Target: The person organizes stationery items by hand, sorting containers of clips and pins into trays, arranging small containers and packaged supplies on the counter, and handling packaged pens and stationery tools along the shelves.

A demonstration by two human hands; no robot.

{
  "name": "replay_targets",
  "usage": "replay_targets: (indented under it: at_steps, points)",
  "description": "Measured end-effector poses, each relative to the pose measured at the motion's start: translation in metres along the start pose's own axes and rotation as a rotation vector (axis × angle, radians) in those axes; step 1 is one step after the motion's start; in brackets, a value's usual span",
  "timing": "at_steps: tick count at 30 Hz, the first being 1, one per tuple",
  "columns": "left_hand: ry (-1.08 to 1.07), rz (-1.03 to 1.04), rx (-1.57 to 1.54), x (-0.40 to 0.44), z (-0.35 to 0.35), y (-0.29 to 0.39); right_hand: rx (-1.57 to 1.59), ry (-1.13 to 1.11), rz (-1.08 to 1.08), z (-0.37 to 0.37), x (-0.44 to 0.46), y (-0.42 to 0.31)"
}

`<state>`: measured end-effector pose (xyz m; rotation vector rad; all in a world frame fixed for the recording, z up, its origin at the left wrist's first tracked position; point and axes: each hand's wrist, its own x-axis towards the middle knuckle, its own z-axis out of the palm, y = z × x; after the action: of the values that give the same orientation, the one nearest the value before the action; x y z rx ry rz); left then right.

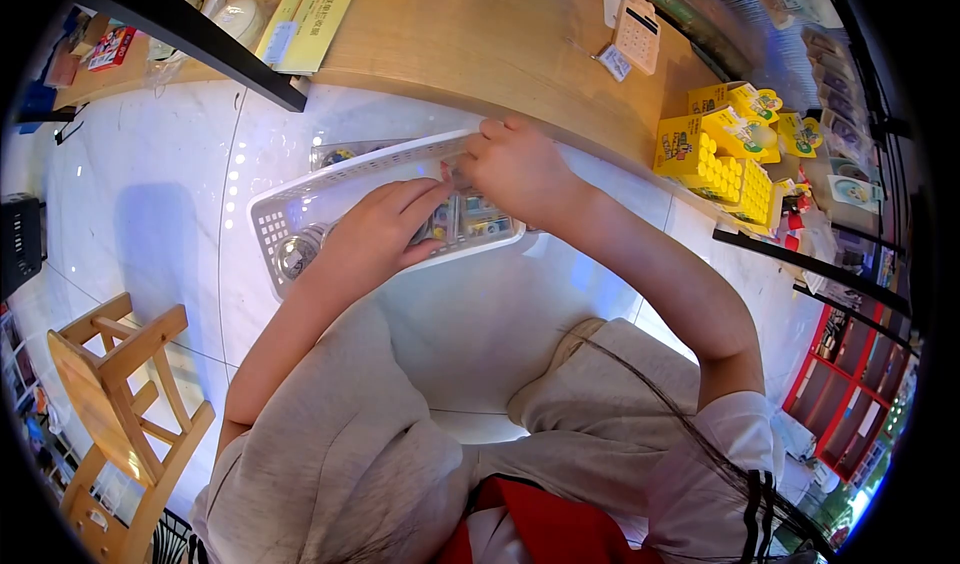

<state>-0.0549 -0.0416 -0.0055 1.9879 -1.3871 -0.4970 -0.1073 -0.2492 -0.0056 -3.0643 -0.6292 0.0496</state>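
A white plastic basket (262,226) with a perforated wall sits over the pale floor between my knees and the wooden shelf. My left hand (375,232) reaches into it with curled fingers, thumb apart from them; what lies under the palm is hidden. At the far rim my right hand (520,172) has its fingers bent together. Between the fingertips of both hands shows a small clear piece with some red (447,171), too small to name. Round shiny tins or badges (297,254) lie at the basket's left end, and small colourful packets (488,226) at its right.
Along the far side runs a wooden shelf (440,34) with a pink calculator (637,34) and a yellow booklet (310,24). Yellow display boxes (715,159) stand at its right end. A wooden stool (130,394) is at left. Another packet (345,154) lies behind the basket.
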Motion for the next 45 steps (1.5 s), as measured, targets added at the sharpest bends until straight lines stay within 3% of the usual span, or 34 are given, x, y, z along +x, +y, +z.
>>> replay_targets:
  at_steps: [2, 5, 8, 11, 12, 15, 18, 21, 24, 29, 33, 36, 45]
  points:
    - [0.002, 0.025, 0.010, 0.001, 0.000, -0.001, 0.052, -0.023, 0.094, 0.000, 0.004, -0.003]
    - [0.023, 0.054, -0.017, 0.003, -0.005, -0.003, 0.142, 0.060, 0.067, -0.010, 0.002, 0.002]
    - [0.078, 0.057, -0.103, 0.005, -0.011, -0.002, 0.550, 0.341, -0.034, -0.009, -0.002, -0.001]
    - [0.161, 0.065, -0.171, 0.011, -0.010, -0.003, 0.971, 0.190, 0.164, -0.024, -0.008, -0.010]
    - [0.192, 0.069, -0.188, 0.014, -0.007, -0.002, 0.926, 0.210, 0.158, -0.022, -0.008, -0.009]
    - [0.396, -0.043, -0.629, 0.018, 0.011, -0.005, 0.815, 0.234, 0.178, -0.018, -0.010, -0.005]
    - [0.600, -0.099, -0.438, 0.019, 0.019, -0.012, 0.750, 0.186, 0.252, -0.023, -0.017, 0.001]
    - [0.261, -0.272, -0.282, 0.010, 0.013, -0.002, 0.656, 0.176, 0.234, -0.023, -0.023, 0.009]
    - [0.240, -0.135, -0.101, 0.011, 0.023, -0.004, 0.558, 0.211, 0.148, -0.022, -0.025, 0.004]
    - [0.187, -0.085, 0.018, 0.011, 0.027, -0.012, 0.477, 0.143, 0.097, -0.034, -0.018, -0.002]
    - [0.101, -0.099, 0.041, 0.015, 0.024, -0.013, 0.508, 0.148, 0.232, -0.028, -0.023, 0.002]
    - [-0.135, -0.136, -0.033, 0.022, 0.014, -0.015, 0.585, 0.149, 0.253, -0.026, -0.027, 0.005]
    - [-0.044, -0.232, -0.121, 0.023, 0.009, -0.012, 0.558, 0.104, 0.177, -0.036, -0.028, 0.008]
